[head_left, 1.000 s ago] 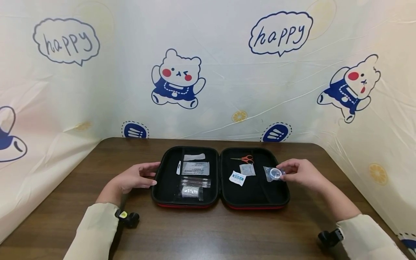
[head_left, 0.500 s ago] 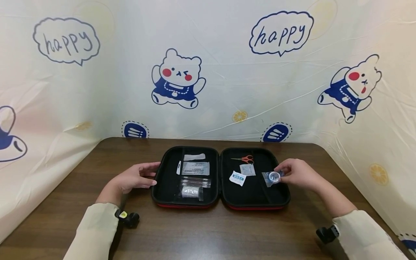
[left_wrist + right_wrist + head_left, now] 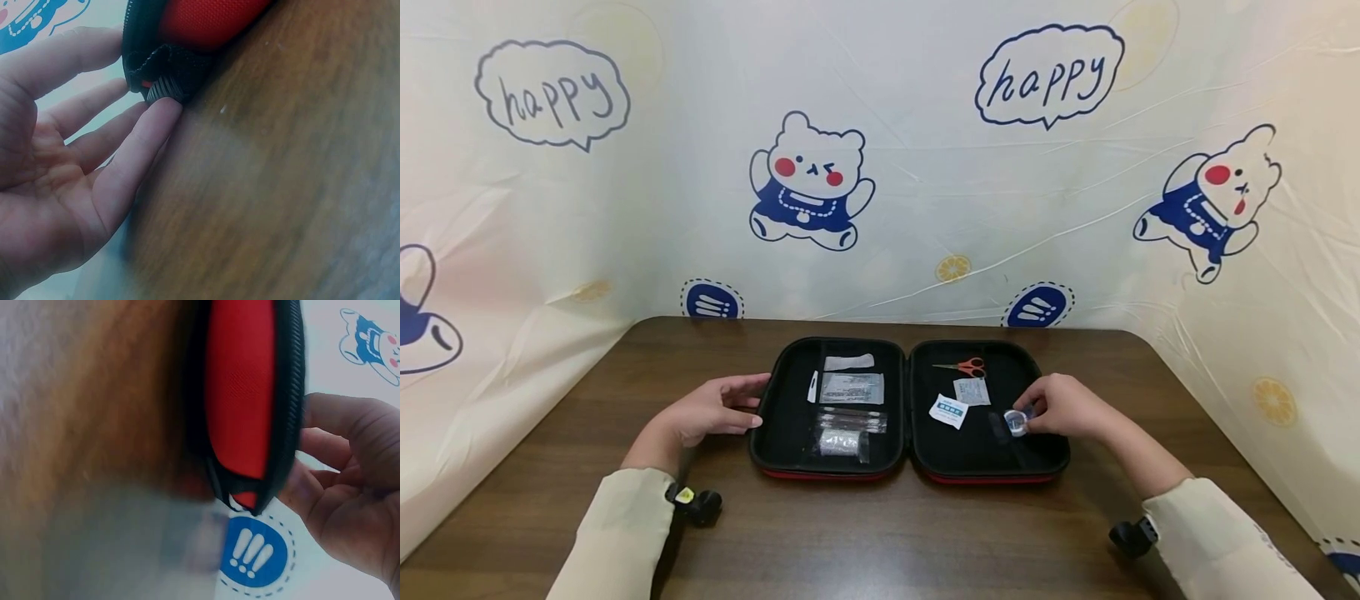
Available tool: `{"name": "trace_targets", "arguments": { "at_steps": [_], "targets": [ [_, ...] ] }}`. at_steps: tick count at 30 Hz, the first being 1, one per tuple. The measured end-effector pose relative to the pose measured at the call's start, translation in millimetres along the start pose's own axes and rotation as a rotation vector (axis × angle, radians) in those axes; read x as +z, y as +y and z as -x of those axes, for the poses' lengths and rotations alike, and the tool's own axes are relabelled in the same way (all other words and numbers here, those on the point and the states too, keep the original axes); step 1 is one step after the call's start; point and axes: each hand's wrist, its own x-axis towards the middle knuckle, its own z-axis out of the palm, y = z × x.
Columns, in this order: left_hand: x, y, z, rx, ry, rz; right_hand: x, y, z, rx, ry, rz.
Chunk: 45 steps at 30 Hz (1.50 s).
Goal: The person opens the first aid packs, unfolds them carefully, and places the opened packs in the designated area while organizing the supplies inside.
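A black-lined first-aid case (image 3: 857, 460) with a red outer shell lies unfolded on the table. My left hand (image 3: 718, 407) touches the outer left side of the case; in the left wrist view its fairly straight fingers (image 3: 140, 134) meet the zipped edge. Inside the right half, my right hand (image 3: 1070, 408) pinches a roll of tape in a clear wrapper (image 3: 1016, 423), low over the black lining. The right wrist view shows the right hand (image 3: 356, 481) beyond the case's red side, which hides the tape roll. Left of the tape lie two small sachets (image 3: 949, 412) and orange-handled scissors (image 3: 972, 367).
The left half of the case holds a wrapped bandage roll (image 3: 839, 442), clear-wrapped swabs (image 3: 852, 419), a flat packet (image 3: 852, 388), a white strip (image 3: 849, 362) and a slim white tool (image 3: 812, 387). Behind the wooden table (image 3: 880, 533) hangs a printed cloth (image 3: 917, 167).
My right hand has moved left and slightly down with the tape roll, from the case's right edge further into the right half. The left hand has stayed in place.
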Motion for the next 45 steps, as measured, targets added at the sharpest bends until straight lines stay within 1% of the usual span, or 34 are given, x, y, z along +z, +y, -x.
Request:
{"name": "trace_targets", "arguments": {
  "at_steps": [4, 7, 10, 17, 19, 26, 31, 35, 39, 41, 43, 45],
  "targets": [
    [-0.2, -1.3, -1.0, 0.002, -0.004, 0.001, 8.1, -1.3, -3.3, 0.001, -0.029, -0.041],
    [-0.6, -1.9, -1.6, 0.002, -0.004, 0.003, 11.8, -2.0, -4.8, -0.005, -0.034, -0.064],
    [-0.8, -2.2, -1.8, 0.004, -0.005, -0.003, 13.6, -2.0, -4.3, 0.011, -0.032, -0.112],
    [-1.5, -1.4, -2.4, -0.015, 0.007, -0.005, 12.0, -1.1, 0.7, 0.101, 0.007, -0.290],
    [-1.8, -0.8, -2.0, -0.009, 0.002, -0.004, 12.6, -1.9, 0.0, 0.118, 0.015, -0.316],
    [-1.4, 0.5, -1.2, -0.003, -0.006, 0.013, 20.7, -6.4, -6.2, 0.144, 0.004, -0.377],
    [-0.5, -0.3, -0.4, -0.002, -0.001, 0.015, 25.8, -8.6, -10.2, 0.189, 0.011, -0.433],
    [-1.3, -1.5, -0.2, -0.001, -0.002, 0.012, 27.8, -8.1, -10.9, 0.194, 0.014, -0.527],
    [-2.0, -2.3, -0.7, 0.000, -0.004, 0.009, 29.2, -6.8, -9.6, 0.177, -0.019, -0.671],
    [-1.8, -2.5, -0.8, -0.005, -0.002, 0.009, 29.0, -6.8, -8.4, 0.175, -0.035, -0.714],
    [-1.7, -2.7, -0.9, -0.009, -0.001, 0.005, 27.8, -7.9, -7.4, 0.180, -0.037, -0.721],
    [-1.6, -2.8, -1.1, -0.008, -0.001, 0.000, 25.7, -10.3, -6.3, 0.190, -0.024, -0.693]
  ]
}}
